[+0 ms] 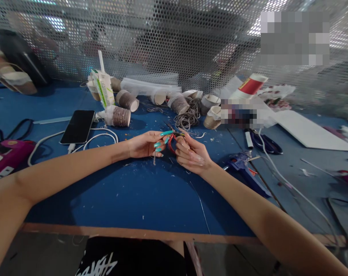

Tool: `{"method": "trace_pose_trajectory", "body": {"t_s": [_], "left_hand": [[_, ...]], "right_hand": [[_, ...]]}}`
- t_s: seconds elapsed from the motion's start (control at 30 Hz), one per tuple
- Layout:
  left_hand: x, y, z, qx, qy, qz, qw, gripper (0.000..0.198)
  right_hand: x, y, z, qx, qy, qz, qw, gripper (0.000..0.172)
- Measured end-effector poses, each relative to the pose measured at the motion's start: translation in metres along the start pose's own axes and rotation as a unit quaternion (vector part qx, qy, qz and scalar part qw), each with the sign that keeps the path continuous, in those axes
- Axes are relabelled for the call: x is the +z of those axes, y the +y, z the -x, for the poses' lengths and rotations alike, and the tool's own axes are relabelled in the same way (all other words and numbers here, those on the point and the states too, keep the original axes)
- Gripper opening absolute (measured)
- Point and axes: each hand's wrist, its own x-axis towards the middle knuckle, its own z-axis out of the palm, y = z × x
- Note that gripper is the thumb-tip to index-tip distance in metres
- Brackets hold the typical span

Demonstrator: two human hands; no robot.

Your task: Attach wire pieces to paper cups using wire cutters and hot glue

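Observation:
Over the middle of the blue table, my two hands meet. My right hand (192,153) is closed around a pair of red-handled scissors (171,145), whose dark tip points away and to the left. Close beside them, my left hand (149,145), with turquoise nails, has its fingers bent in a pinch. A short brown piece of twine (154,159) hangs below those fingers; the rest of it is hidden. Just beyond the hands lies a tangled heap of grey-brown twine (189,115). Twine-wrapped paper cups (118,116) lie on their sides behind it and to the left.
Left of my hands are a phone (77,127) on a white cable and a magenta glue gun (14,155). To the right lie a blue glue gun (244,170), dark-handled scissors (267,143) and a white board (314,130). A drink carton (104,88) stands before the perforated metal screen (162,38).

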Motion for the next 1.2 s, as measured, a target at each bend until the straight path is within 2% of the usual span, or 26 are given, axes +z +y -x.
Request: {"method": "trace_pose_trajectory", "body": {"t_s": [0.13, 0.23, 0.4, 0.5, 0.67, 0.9, 1.2], "left_hand": [[0.002, 0.004, 0.001, 0.007, 0.038, 0.038, 0.999, 0.014], [0.001, 0.002, 0.0, 0.012, 0.03, 0.042, 0.999, 0.013], [-0.002, 0.0, 0.0, 0.022, 0.004, 0.034, 0.999, 0.024], [-0.003, 0.002, 0.001, 0.001, -0.019, 0.027, 0.999, 0.026], [-0.005, 0.002, -0.001, -0.073, -0.047, -0.029, 0.996, 0.037], [-0.006, 0.0, -0.003, -0.061, -0.011, -0.009, 0.998, 0.026], [-0.002, 0.004, -0.002, -0.033, 0.019, -0.019, 0.999, 0.023]], "right_hand": [[0.001, 0.0, 0.001, -0.018, 0.024, -0.018, 0.999, 0.045], [0.002, 0.001, 0.002, -0.03, 0.036, -0.011, 0.999, 0.046], [0.004, 0.002, 0.002, -0.027, 0.044, 0.006, 0.999, 0.045], [0.0, 0.001, 0.001, -0.016, 0.019, 0.02, 0.999, 0.046], [-0.006, 0.003, -0.001, 0.063, 0.003, 0.091, 0.994, 0.043], [0.002, -0.001, -0.001, 0.068, 0.016, 0.044, 0.997, 0.054], [0.007, 0.003, 0.002, 0.036, 0.055, 0.034, 0.997, 0.048]]}}
